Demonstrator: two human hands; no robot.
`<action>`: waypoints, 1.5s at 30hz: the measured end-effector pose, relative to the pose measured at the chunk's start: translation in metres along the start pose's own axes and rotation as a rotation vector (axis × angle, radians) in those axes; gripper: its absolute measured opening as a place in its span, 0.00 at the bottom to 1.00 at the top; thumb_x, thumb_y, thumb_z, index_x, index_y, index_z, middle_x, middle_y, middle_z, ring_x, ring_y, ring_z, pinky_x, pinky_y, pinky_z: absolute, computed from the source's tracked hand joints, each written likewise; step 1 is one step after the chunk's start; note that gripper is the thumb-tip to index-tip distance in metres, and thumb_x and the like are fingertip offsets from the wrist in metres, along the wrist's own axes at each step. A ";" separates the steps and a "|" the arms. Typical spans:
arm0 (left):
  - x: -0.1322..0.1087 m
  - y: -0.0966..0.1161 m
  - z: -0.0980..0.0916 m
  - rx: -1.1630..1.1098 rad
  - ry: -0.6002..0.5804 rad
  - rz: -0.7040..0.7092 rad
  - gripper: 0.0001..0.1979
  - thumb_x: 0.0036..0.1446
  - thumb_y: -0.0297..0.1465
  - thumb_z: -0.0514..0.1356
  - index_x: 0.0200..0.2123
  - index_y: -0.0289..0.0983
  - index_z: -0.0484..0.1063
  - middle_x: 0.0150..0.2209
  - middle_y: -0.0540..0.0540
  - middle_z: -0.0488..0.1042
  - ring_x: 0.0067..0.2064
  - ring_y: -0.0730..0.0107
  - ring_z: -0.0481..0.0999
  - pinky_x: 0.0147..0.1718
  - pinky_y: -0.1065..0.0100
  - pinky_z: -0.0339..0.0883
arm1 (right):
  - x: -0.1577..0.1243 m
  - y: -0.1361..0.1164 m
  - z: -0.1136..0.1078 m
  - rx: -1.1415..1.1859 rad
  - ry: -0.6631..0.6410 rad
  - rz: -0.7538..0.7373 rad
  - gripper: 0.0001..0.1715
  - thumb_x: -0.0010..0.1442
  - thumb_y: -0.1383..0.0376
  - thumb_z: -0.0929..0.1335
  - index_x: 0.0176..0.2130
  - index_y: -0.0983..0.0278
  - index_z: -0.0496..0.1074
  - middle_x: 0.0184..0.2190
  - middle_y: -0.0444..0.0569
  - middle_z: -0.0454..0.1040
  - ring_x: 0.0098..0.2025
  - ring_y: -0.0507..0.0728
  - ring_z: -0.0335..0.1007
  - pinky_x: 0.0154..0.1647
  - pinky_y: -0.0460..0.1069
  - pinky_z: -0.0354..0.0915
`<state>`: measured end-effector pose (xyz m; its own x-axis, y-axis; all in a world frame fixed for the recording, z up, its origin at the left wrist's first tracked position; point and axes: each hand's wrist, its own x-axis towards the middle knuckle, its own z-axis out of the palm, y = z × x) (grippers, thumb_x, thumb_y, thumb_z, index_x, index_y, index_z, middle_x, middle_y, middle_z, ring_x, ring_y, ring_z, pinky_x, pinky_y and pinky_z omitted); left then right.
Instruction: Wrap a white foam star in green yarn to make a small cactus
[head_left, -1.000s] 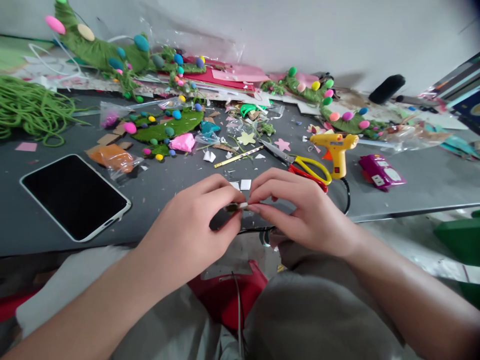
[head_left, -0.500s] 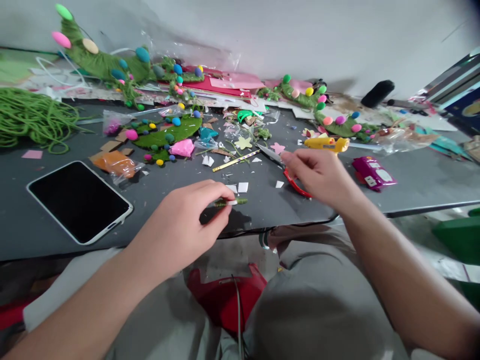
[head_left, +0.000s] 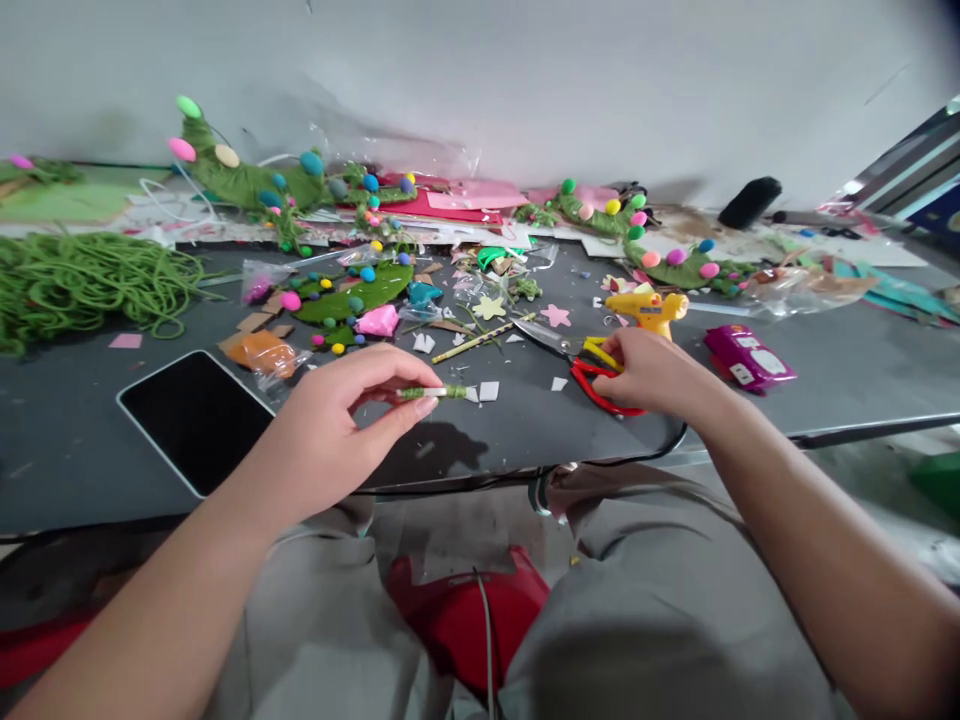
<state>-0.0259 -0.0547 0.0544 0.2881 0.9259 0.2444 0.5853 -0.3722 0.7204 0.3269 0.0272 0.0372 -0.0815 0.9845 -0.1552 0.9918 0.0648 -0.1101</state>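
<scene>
My left hand [head_left: 341, 430] pinches a short, thin green yarn-wrapped piece [head_left: 455, 392] with a white band between thumb and index finger, just above the table. Red-handled scissors [head_left: 551, 337] lie on the table with their blades pointing away to the left. At their handles, my right hand [head_left: 652, 370] has its fingers closed on a yellow part beside the red loop. Small white scraps [head_left: 489, 391] lie between the two hands. Beyond the scissors is a yellow glue gun [head_left: 651, 308].
A phone [head_left: 195, 420] lies beside my left forearm, with green yarn [head_left: 97, 285] behind it. Green felt leaves [head_left: 360, 295], a patterned pencil-like stick [head_left: 480, 340] and paper scraps spread across the middle. A purple packet [head_left: 750, 358] sits right. Pompom-decorated green shapes [head_left: 247, 175] line the wall.
My right hand has shifted from near the scissors' pivot back to their handles. The left hand has turned the yarn-wrapped piece so more of it shows. The camera view has shifted slightly.
</scene>
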 end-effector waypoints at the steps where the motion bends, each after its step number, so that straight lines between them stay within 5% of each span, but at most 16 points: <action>1: 0.000 0.001 0.000 0.030 0.025 0.038 0.04 0.64 0.31 0.64 0.42 0.45 0.76 0.44 0.52 0.79 0.43 0.71 0.78 0.41 0.71 0.72 | -0.004 0.003 -0.002 0.020 0.035 -0.026 0.20 0.49 0.57 0.70 0.41 0.65 0.70 0.32 0.52 0.76 0.33 0.60 0.70 0.30 0.51 0.60; 8: 0.000 0.001 -0.001 0.165 0.162 0.190 0.10 0.61 0.24 0.63 0.40 0.46 0.77 0.44 0.54 0.81 0.47 0.68 0.80 0.52 0.66 0.72 | -0.036 0.012 0.000 0.329 0.232 -0.121 0.25 0.51 0.51 0.76 0.43 0.60 0.72 0.32 0.47 0.78 0.31 0.58 0.72 0.33 0.52 0.66; 13: -0.001 0.001 -0.002 0.213 0.222 0.172 0.08 0.61 0.27 0.64 0.40 0.48 0.77 0.41 0.56 0.81 0.42 0.69 0.82 0.47 0.67 0.76 | -0.056 0.011 0.005 0.328 0.434 -0.408 0.20 0.54 0.59 0.75 0.45 0.61 0.75 0.43 0.50 0.80 0.38 0.59 0.76 0.38 0.53 0.71; 24: 0.000 0.003 0.002 0.203 0.209 0.286 0.11 0.57 0.20 0.64 0.38 0.43 0.78 0.42 0.54 0.82 0.45 0.71 0.82 0.49 0.67 0.74 | -0.083 -0.016 -0.001 0.332 0.422 -0.654 0.19 0.58 0.66 0.73 0.50 0.58 0.71 0.46 0.49 0.81 0.47 0.62 0.79 0.48 0.54 0.74; 35: -0.003 0.008 -0.001 0.223 0.132 0.173 0.09 0.60 0.24 0.63 0.38 0.46 0.76 0.44 0.56 0.81 0.47 0.67 0.81 0.50 0.62 0.75 | -0.086 -0.020 -0.003 0.287 0.423 -0.614 0.17 0.61 0.65 0.72 0.50 0.56 0.72 0.47 0.51 0.80 0.48 0.64 0.79 0.48 0.59 0.75; 45: -0.005 0.006 0.000 0.246 0.093 0.151 0.10 0.59 0.23 0.60 0.36 0.45 0.75 0.46 0.54 0.81 0.48 0.66 0.81 0.31 0.70 0.76 | -0.084 -0.018 -0.001 0.267 0.394 -0.632 0.16 0.64 0.64 0.71 0.51 0.57 0.70 0.46 0.52 0.80 0.48 0.64 0.79 0.47 0.58 0.76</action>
<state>-0.0234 -0.0613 0.0575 0.3215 0.8568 0.4031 0.7107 -0.4997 0.4952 0.3164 -0.0561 0.0533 -0.5314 0.7626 0.3689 0.7081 0.6389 -0.3007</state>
